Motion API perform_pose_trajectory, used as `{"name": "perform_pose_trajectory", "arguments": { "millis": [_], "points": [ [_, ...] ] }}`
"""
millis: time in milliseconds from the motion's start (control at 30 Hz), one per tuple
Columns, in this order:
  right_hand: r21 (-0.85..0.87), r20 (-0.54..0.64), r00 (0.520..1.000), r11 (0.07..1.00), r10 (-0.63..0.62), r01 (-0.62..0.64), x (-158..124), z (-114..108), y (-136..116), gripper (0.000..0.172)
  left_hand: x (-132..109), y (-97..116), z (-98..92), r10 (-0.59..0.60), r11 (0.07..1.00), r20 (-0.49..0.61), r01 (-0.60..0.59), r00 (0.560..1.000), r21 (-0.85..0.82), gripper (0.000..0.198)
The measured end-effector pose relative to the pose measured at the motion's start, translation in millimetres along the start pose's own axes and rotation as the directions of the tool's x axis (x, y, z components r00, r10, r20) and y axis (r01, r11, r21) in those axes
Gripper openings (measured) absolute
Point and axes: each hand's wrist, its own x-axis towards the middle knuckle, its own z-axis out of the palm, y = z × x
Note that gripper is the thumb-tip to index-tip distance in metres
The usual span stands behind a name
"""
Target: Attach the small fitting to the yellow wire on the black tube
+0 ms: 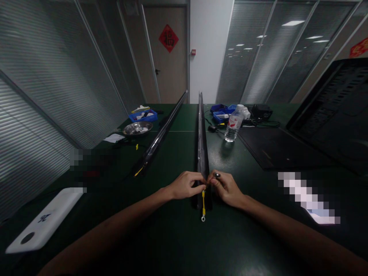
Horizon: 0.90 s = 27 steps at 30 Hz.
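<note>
A long black rail (201,138) lies lengthwise down the middle of the dark green table (178,237), its near end between my hands. My left hand (185,184) pinches the rail's left side, fingers closed. On the rail's right side my right hand (225,186) is closed, with a small silver metal piece (217,175) showing at the fingertips. A yellow wire (203,203) with a ring terminal (203,219) hangs out of the rail's near end. A second long black rail (161,136) lies to the left, with a yellow bit at its near end.
A water bottle (233,126) stands right of the rail. Blue parts bins (143,115) and a metal bowl (137,128) sit at the back left, more blue bins (222,112) at the back middle. A large black panel (287,147) lies right, a white device (43,222) front left.
</note>
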Motion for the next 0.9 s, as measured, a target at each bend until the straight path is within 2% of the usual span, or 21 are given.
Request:
{"name": "perform_pose_trajectory", "arguments": {
  "millis": [200,467,667,900],
  "points": [
    [-0.099,-0.031,0.999,0.994,-0.039,0.036,-2,0,-9,0.027,0,2,-0.6,-0.021,1.0,-0.007,0.021,1.0,-0.006,0.019],
    [-0.064,-0.022,1.0,0.998,0.005,-0.007,-2,3,-8,0.025,1,3,-0.9,0.008,1.0,-0.004,-0.008,1.0,0.001,0.015],
    [-0.046,-0.081,0.994,0.996,0.07,-0.074,2,5,-13,0.034,1,0,1.3,-0.024,1.0,-0.011,0.024,1.0,0.001,0.017],
    [0.007,-0.076,0.991,0.994,0.109,-0.108,4,5,-14,0.037,1,0,1.2,-0.009,1.0,-0.029,0.009,1.0,-0.002,0.012]
  ]
}}
